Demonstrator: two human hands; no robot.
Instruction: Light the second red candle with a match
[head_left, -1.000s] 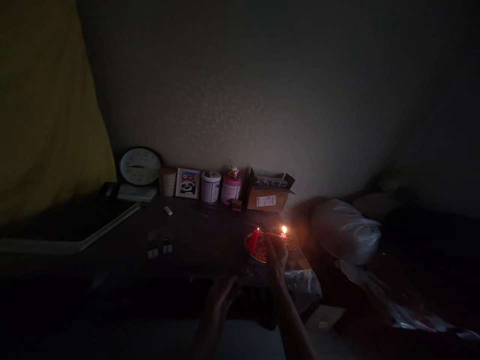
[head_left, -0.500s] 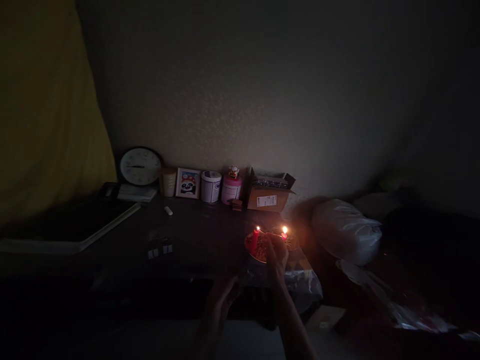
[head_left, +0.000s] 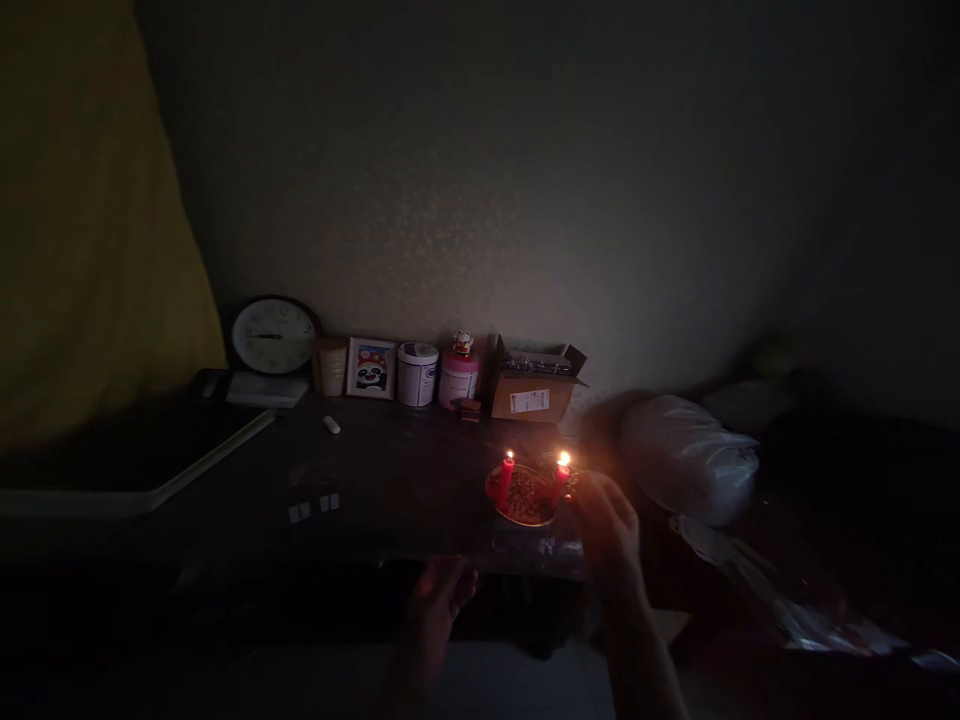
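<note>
**Two lit candles on a red plate, hands close by in a dark room**

The room is dim, lit mainly by two red candles. The left candle and the right candle stand upright with flames burning, at opposite edges of a red plate heaped with small brownish pieces. The plate sits near the front right corner of the dark surface.

The right hand hovers just right of the plate, fingers loosely spread and released, close to the right candle; whether it touches the candle cannot be told. The left hand hangs lower, in front of the surface edge, fingers curled; it is too dark to tell whether it holds anything.

Along the wall stand a clock, a small framed picture, a white tin, a pink jar and an open cardboard box. A pale bag lies to the right.
</note>
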